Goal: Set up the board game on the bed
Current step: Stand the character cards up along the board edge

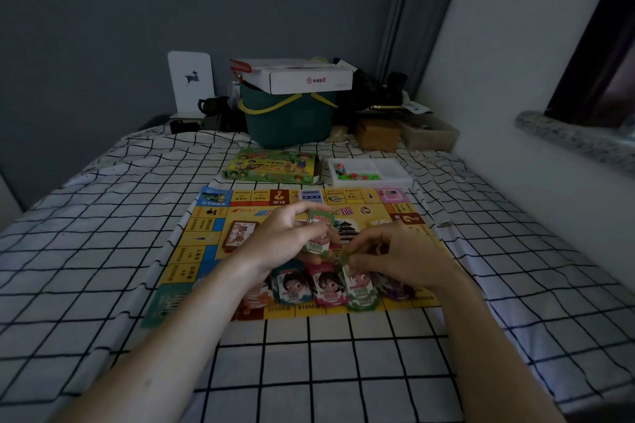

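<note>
A yellow game board [395, 216] lies flat on the checked bed sheet [103, 216]. Over its middle, my left hand [285, 237] grips a small stack of play money [318, 244], green "1000" note facing me. My right hand [395, 257] pinches one green note [345, 259] by its edge, close beside the stack. Along the board's near edge lie separate piles of notes: a blue pile [292, 285], a pink pile [328, 288], a green pile [360, 295] and a purple pile [395, 288]. A red card deck [237, 233] rests on the board's left part.
Beyond the board lie the green game box [271, 166] and a white tray of coloured pieces [369, 172]. At the bed's head stand a teal basket [288, 124] topped by a white carton [302, 77], a wooden box [376, 136] and clutter. A wall and sill run along the right.
</note>
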